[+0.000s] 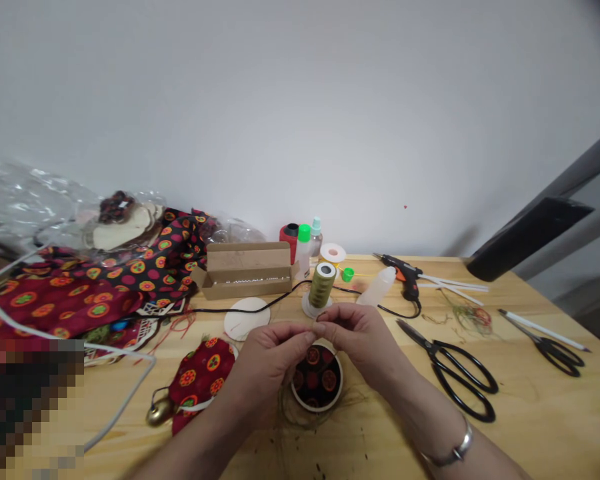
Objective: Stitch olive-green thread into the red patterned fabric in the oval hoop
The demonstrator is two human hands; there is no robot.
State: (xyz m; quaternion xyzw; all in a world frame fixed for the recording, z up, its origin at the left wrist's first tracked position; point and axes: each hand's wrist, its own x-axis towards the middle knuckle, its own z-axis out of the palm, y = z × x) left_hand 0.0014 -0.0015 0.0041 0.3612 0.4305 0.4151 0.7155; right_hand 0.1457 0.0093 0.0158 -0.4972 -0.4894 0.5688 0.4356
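Near centre, your left hand (267, 357) and right hand (363, 340) pinched fingers (300, 345) together. A cloth disc (316, 383) lay just below.

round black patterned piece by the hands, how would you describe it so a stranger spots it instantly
On the wooden table, find where the left hand and right hand meet. Just below them in the picture is the round patterned piece, with a pale rim and orange-red motifs. Its black ground sets it apart from the dark red fabric piece to its left.
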